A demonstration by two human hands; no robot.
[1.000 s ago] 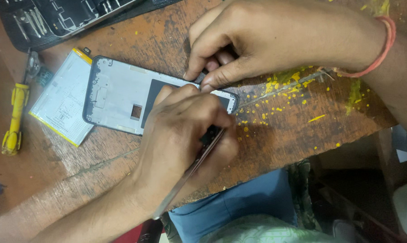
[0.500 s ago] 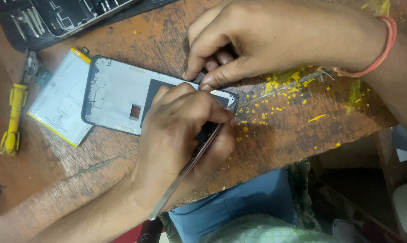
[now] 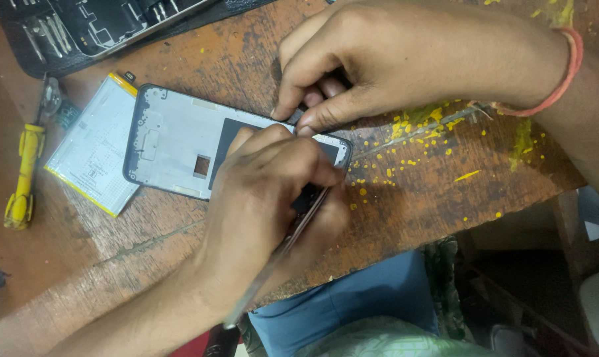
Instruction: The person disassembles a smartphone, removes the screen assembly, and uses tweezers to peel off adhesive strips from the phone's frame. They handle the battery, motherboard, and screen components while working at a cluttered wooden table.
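A phone's silver middle frame [image 3: 173, 142] with a black rim lies flat on the worn wooden table [image 3: 438, 198]. My left hand [image 3: 266, 198] reaches in from the lower left and covers the frame's right end. It grips a thin metal tool [image 3: 273, 261] like tweezers, whose tip is hidden under my fingers at the frame. My right hand [image 3: 392, 59], a red thread around its wrist, comes from the right. Its thumb and fingertips press on the frame's upper right corner.
A flat silver battery [image 3: 91, 155] with yellow edges lies left of the frame. A yellow screwdriver [image 3: 23, 178] rests further left. A black tray [image 3: 107, 26] with another phone part and tools sits at the top left. Yellow specks [image 3: 412, 125] dot the wood. The table edge runs along the bottom right.
The left hand with the metal tool has shifted very slightly at the frame's right end. The right hand and the frame stay where they were.
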